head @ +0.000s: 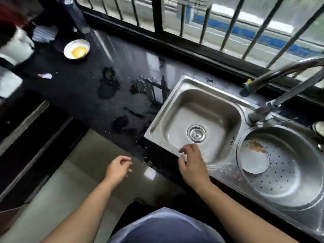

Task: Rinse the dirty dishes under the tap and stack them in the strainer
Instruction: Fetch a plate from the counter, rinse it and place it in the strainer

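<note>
Round white plate (254, 158) with brown residue is leaned inside perforated steel strainer (287, 172) | white bowl (76, 49) with yellow residue, far on black counter (84, 85) | left hand (119, 168) loosely curled, empty | right hand (192, 162) spread, empty, over steel sink (201, 109) edge

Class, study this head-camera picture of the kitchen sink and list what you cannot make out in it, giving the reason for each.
1. Tap, head view: its far end is cut off by the right edge, and no running water shows.
2. Things at the far left: too blurred to identify.
3. Round metal object beside the strainer: cropped by the right edge.
4. Yellow residue in the white bowl: too small to name.
5. Scrap on the counter: too small.
</note>
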The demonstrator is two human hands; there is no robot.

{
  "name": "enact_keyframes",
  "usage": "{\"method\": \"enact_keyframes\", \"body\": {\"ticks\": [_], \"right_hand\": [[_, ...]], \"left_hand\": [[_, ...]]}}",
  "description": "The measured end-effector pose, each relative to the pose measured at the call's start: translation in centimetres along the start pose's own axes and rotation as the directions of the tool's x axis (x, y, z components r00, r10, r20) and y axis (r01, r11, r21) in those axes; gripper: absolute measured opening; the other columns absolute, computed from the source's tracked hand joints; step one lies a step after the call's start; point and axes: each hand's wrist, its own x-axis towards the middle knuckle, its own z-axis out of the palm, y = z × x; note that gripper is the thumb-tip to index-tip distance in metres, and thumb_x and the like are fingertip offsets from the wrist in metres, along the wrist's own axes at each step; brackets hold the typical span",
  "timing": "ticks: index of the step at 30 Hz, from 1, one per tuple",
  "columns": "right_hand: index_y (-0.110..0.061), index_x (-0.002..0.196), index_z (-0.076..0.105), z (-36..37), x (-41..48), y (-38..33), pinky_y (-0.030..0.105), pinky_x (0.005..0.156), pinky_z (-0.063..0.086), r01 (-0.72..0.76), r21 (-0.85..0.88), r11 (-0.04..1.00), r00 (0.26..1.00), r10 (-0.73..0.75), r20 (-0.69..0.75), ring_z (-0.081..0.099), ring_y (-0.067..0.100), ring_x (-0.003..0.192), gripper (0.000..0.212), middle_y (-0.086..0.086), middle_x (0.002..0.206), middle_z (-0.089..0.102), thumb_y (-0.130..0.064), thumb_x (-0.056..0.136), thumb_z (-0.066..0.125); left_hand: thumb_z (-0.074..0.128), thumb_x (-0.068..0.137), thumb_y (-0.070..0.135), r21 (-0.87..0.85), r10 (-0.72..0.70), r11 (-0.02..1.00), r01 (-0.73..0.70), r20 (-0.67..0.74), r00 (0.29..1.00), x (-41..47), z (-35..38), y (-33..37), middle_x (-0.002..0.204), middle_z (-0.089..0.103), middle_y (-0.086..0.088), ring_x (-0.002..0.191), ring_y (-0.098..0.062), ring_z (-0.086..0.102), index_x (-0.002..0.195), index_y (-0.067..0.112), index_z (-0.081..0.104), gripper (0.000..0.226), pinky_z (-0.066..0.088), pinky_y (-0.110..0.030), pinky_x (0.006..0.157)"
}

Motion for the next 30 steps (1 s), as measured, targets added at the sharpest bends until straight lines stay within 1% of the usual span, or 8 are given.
{"method": "enact_keyframes", "body": {"ticks": [3, 6, 9, 13, 17, 24, 27, 30], "right_hand": [[-0.023, 0.100, 0.064, 6.2, -0.7, -7.0, 0.032, 0.078, 0.048, 0.022, -0.038, 0.999, 0.953, -0.009, 0.302, 0.056, 0.012, 0.083, 0.024, -0.007, 0.103, 0.051, -0.033, 0.089, 0.045], [-0.018, 0.095, 0.071, 12.3, -1.3, -11.5, 0.028, 0.075, 0.047, -0.040, -0.100, 0.994, 0.803, 0.091, 0.588, 0.060, 0.013, 0.080, 0.018, -0.003, 0.087, 0.064, -0.022, 0.091, 0.054], [-0.010, 0.103, 0.073, 17.2, -1.5, -13.5, 0.027, 0.074, 0.041, -0.016, -0.281, 0.960, 0.702, 0.210, 0.680, 0.069, 0.022, 0.098, 0.022, 0.011, 0.103, 0.076, -0.021, 0.095, 0.055], [-0.009, 0.108, 0.072, 21.3, -0.6, -14.6, 0.029, 0.080, 0.046, -0.015, -0.450, 0.893, 0.681, 0.338, 0.649, 0.067, 0.032, 0.110, 0.027, 0.014, 0.115, 0.074, -0.025, 0.097, 0.053], [-0.007, 0.107, 0.074, 24.9, 2.8, -16.9, 0.035, 0.085, 0.051, 0.020, -0.506, 0.862, 0.677, 0.361, 0.641, 0.068, 0.035, 0.108, 0.031, 0.016, 0.113, 0.076, -0.027, 0.097, 0.053], [-0.007, 0.108, 0.076, 35.6, 12.9, -26.5, 0.039, 0.091, 0.054, 0.059, -0.427, 0.902, 0.612, 0.305, 0.730, 0.068, 0.035, 0.109, 0.032, 0.016, 0.113, 0.076, -0.025, 0.098, 0.053], [-0.014, 0.114, 0.076, 41.3, 19.2, -32.8, 0.035, 0.097, 0.053, 0.053, -0.341, 0.938, 0.533, 0.262, 0.804, 0.067, 0.029, 0.115, 0.032, 0.011, 0.121, 0.074, -0.029, 0.098, 0.053], [-0.012, 0.102, 0.076, 44.9, 25.7, -39.1, 0.036, 0.093, 0.054, 0.081, -0.284, 0.955, 0.444, 0.221, 0.869, 0.068, 0.031, 0.109, 0.031, 0.012, 0.114, 0.075, -0.029, 0.097, 0.051]], "left_hand": [[0.048, 0.106, 0.002, -0.079, -0.164, 0.982, 0.171, 0.092, 0.982, 0.1, -5.6, -7.1, 0.094, 0.068, -0.015, 0.056, -0.020, 0.062, 0.109, 0.002, 0.065, 0.017, 0.040, -0.015, 0.035], [0.047, 0.107, 0.001, -0.146, -0.299, 0.938, 0.316, 0.128, 0.946, -0.5, -10.9, -15.1, 0.077, 0.061, -0.011, 0.045, -0.017, 0.057, 0.093, 0.006, 0.058, 0.019, 0.037, -0.017, 0.037], [0.052, 0.106, 0.007, -0.231, -0.467, 0.844, 0.484, 0.125, 0.875, -1.7, -15.8, -22.6, 0.076, 0.060, -0.010, 0.055, -0.022, 0.055, 0.088, 0.009, 0.059, 0.020, 0.034, -0.023, 0.052], [0.054, 0.105, 0.013, -0.327, -0.580, 0.734, 0.596, 0.154, 0.800, -2.2, -20.2, -28.4, 0.080, 0.065, -0.013, 0.061, -0.024, 0.059, 0.085, 0.007, 0.064, 0.023, 0.037, -0.025, 0.058], [0.058, 0.104, 0.013, -0.419, -0.579, 0.694, 0.585, 0.159, 0.800, 1.7, -23.2, -27.6, 0.099, 0.073, -0.015, 0.073, -0.025, 0.066, 0.105, 0.005, 0.070, 0.014, 0.045, -0.028, 0.063], [0.054, 0.105, 0.014, -0.503, -0.480, 0.718, 0.481, 0.141, 0.866, 14.6, -30.8, -19.5, 0.107, 0.075, -0.013, 0.079, -0.022, 0.067, 0.113, 0.007, 0.068, 0.017, 0.048, -0.028, 0.063], [0.051, 0.106, 0.013, -0.481, -0.477, 0.743, 0.466, 0.108, 0.872, 19.4, -35.9, -16.5, 0.108, 0.077, -0.011, 0.085, -0.023, 0.069, 0.115, 0.007, 0.069, 0.022, 0.050, -0.029, 0.066], [0.048, 0.107, 0.010, -0.440, -0.497, 0.766, 0.469, 0.059, 0.866, 22.9, -41.7, -13.1, 0.102, 0.076, -0.009, 0.083, -0.023, 0.067, 0.116, 0.005, 0.069, 0.023, 0.048, -0.028, 0.066]]}}
